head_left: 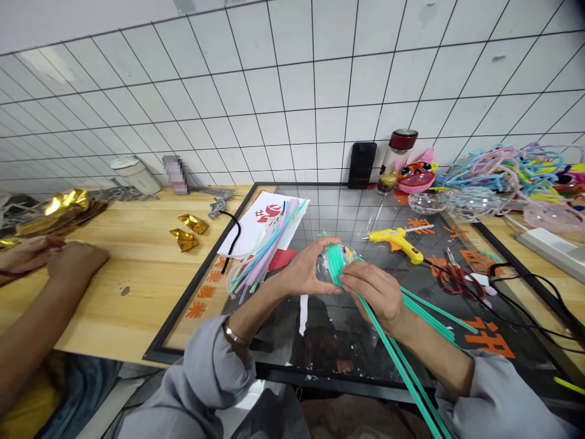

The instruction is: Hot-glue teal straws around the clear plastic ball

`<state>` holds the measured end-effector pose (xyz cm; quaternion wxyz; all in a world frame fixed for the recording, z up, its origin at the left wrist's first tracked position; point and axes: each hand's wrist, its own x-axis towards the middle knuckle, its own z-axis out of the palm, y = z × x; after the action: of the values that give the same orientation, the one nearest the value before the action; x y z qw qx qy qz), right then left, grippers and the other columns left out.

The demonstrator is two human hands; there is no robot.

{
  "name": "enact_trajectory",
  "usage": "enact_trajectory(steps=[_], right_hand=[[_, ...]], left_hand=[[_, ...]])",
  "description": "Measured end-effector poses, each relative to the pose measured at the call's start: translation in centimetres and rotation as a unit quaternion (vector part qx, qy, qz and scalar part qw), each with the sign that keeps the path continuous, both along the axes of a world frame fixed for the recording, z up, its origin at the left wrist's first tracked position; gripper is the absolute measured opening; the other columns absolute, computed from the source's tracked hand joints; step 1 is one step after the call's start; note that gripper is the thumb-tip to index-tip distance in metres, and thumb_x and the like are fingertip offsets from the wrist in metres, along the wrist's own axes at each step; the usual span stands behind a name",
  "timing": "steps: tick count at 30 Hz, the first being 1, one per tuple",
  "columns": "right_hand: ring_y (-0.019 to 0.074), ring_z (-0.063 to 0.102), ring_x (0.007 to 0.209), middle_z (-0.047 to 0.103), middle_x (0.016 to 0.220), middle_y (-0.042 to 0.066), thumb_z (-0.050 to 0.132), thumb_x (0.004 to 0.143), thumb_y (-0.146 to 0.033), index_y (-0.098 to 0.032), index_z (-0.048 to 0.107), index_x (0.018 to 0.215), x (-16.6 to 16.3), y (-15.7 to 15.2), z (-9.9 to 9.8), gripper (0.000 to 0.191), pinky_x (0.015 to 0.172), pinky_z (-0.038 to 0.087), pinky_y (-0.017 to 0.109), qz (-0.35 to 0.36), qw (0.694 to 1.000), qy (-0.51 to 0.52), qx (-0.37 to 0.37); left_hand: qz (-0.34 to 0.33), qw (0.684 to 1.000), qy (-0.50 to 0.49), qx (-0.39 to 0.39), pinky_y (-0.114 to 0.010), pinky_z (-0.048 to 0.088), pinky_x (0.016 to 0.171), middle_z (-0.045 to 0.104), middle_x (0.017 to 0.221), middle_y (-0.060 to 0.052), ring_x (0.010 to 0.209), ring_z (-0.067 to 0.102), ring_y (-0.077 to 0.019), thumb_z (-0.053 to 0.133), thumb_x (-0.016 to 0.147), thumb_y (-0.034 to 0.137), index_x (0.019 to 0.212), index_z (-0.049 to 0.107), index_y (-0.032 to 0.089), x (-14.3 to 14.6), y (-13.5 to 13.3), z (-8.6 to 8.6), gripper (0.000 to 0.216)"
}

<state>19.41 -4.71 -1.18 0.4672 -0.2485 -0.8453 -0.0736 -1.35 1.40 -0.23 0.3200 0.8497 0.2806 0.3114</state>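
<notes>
My left hand (301, 271) is curled around a clear rounded plastic form (322, 267), thumb below and fingers above. Teal-green pipe cleaners (336, 261) lie side by side across the form, and small coloured bits show near its right end. My right hand (372, 291) pinches the teal strands at the form's right side; its fingertips touch them. Long loose teal ends (402, 372) run from under this hand down toward my lap, and others (429, 317) stretch right across the board beneath my wrist.
Right of my hands lie a yellow glue gun (397, 239), red-handled scissors (452, 280) and black cables. Pastel pipe cleaners (269, 250) rest on white paper (247, 227). A phone (362, 164) and glass bottle (393, 161) stand behind. A co-worker's hands (68, 259) rest left.
</notes>
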Motion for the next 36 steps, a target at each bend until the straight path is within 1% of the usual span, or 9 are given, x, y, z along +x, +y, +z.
enact_trajectory(steps=[3, 8, 12, 16, 21, 25, 30, 33, 36], right_hand=[[0.0214, 0.067, 0.097, 0.071, 0.098, 0.012, 0.059, 0.086, -0.005, -0.014, 0.065, 0.112, 0.1, 0.0, -0.1, 0.028, 0.086, 0.059, 0.042, 0.001, 1.000, -0.001, 0.000], [0.0216, 0.067, 0.098, 0.071, 0.098, 0.013, 0.060, 0.085, -0.005, -0.013, 0.066, 0.110, 0.0, 0.0, 0.0, 0.027, 0.085, 0.060, 0.039, 0.004, 1.000, 0.004, 0.003], [0.0210, 0.067, 0.096, 0.070, 0.096, 0.012, 0.058, 0.086, -0.005, -0.013, 0.066, 0.108, -0.1, 0.0, 0.2, 0.024, 0.085, 0.060, 0.040, 0.001, 1.000, 0.005, 0.005], [0.0214, 0.065, 0.098, 0.069, 0.099, 0.013, 0.059, 0.086, -0.005, -0.013, 0.063, 0.112, 0.0, 0.2, 0.1, 0.028, 0.086, 0.059, 0.041, 0.002, 1.000, -0.001, 0.002], [0.0214, 0.065, 0.098, 0.069, 0.099, 0.013, 0.058, 0.086, -0.005, -0.014, 0.063, 0.114, 0.2, 0.3, -0.2, 0.029, 0.086, 0.059, 0.042, 0.007, 1.000, 0.000, -0.002], [0.0217, 0.066, 0.098, 0.070, 0.100, 0.013, 0.060, 0.085, -0.005, -0.013, 0.065, 0.112, 0.2, 0.4, -0.2, 0.028, 0.086, 0.059, 0.041, 0.008, 1.000, 0.008, -0.008], [0.0214, 0.067, 0.096, 0.070, 0.099, 0.013, 0.060, 0.085, -0.005, -0.013, 0.066, 0.111, 0.0, 0.3, 0.3, 0.028, 0.085, 0.059, 0.039, 0.007, 0.999, 0.029, -0.020], [0.0220, 0.067, 0.100, 0.070, 0.103, 0.014, 0.058, 0.085, -0.004, -0.015, 0.063, 0.117, 0.0, 0.2, 0.7, 0.034, 0.087, 0.059, 0.040, 0.011, 0.998, 0.041, -0.036], [0.0232, 0.067, 0.106, 0.069, 0.110, 0.014, 0.056, 0.086, -0.005, -0.017, 0.060, 0.125, -0.1, 0.0, 1.1, 0.041, 0.090, 0.059, 0.040, 0.001, 0.997, 0.058, -0.045]], left_hand=[[-0.006, 1.000, -0.014, 0.010, -0.053, 0.037, 0.114, 0.050, 0.140, -0.016, 0.132, 0.049, -0.0343, 0.086, 0.062, 0.041, 0.136, 0.039, 0.022, 0.0, 0.1, -0.2, 0.090], [-0.025, 0.999, -0.013, 0.039, -0.053, 0.034, 0.117, 0.049, 0.140, -0.018, 0.137, 0.045, -0.0329, 0.085, 0.065, 0.043, 0.131, 0.045, 0.021, 0.0, 0.3, -0.4, 0.081], [-0.039, 0.998, -0.013, 0.045, -0.055, 0.034, 0.117, 0.047, 0.141, -0.020, 0.138, 0.044, -0.0348, 0.087, 0.059, 0.050, 0.132, 0.042, 0.021, -0.1, 0.4, -0.5, 0.091], [-0.043, 0.998, -0.014, 0.053, -0.056, 0.033, 0.117, 0.045, 0.143, -0.021, 0.140, 0.042, -0.0362, 0.088, 0.055, 0.054, 0.134, 0.040, 0.021, 0.1, 0.4, -0.7, 0.098], [-0.030, 0.997, -0.023, 0.071, -0.057, 0.033, 0.117, 0.049, 0.140, -0.020, 0.140, 0.042, -0.0363, 0.089, 0.054, 0.054, 0.135, 0.040, 0.022, 0.4, 0.4, -1.4, 0.100], [-0.018, 0.996, -0.037, 0.084, -0.058, 0.032, 0.117, 0.048, 0.140, -0.019, 0.139, 0.043, -0.0365, 0.090, 0.054, 0.050, 0.135, 0.040, 0.022, 0.7, 0.4, -1.8, 0.099], [0.014, 0.996, -0.041, 0.084, -0.058, 0.035, 0.115, 0.051, 0.137, -0.017, 0.135, 0.047, -0.0359, 0.088, 0.057, 0.045, 0.132, 0.043, 0.022, 1.0, 0.3, -1.9, 0.091], [0.031, 0.996, -0.060, 0.059, -0.054, 0.038, 0.114, 0.051, 0.136, -0.016, 0.131, 0.049, -0.0344, 0.087, 0.056, 0.037, 0.130, 0.043, 0.021, 1.2, 0.0, -1.8, 0.088], [0.056, 0.996, -0.067, -0.036, -0.050, 0.042, 0.108, 0.054, 0.131, -0.014, 0.123, 0.054, -0.0329, 0.089, 0.053, 0.035, 0.128, 0.043, 0.019, 1.4, -0.5, -1.2, 0.090]])
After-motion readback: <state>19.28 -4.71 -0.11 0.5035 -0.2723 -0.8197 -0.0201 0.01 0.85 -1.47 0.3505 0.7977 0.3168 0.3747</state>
